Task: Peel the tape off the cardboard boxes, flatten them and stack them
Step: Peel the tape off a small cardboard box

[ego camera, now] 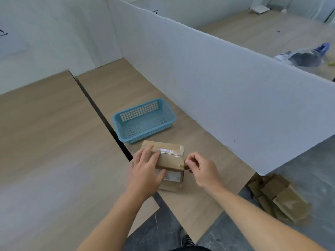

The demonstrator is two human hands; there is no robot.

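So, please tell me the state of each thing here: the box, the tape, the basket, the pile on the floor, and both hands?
Cardboard box: on the table, not flattened, top flaps closed.
Tape: mostly still stuck along the top seam.
Blue basket: upright, empty.
Cardboard pile: lying on the floor.
Left hand: pressing flat on the box.
Right hand: pinching at the box's right edge, probably a tape end.

Both forearms bare, reaching fwd from near edge of view, converging toward centre. Left hand (146, 171) lies palm down, fingers spread & flat, thumb tucked low on the near side, wrist roughly straight. Right hand (200, 170) sits just right of it, knuckles up, fingers curled in w/ thumb & index pinched together at the tips on its left side, wrist slightly bent.
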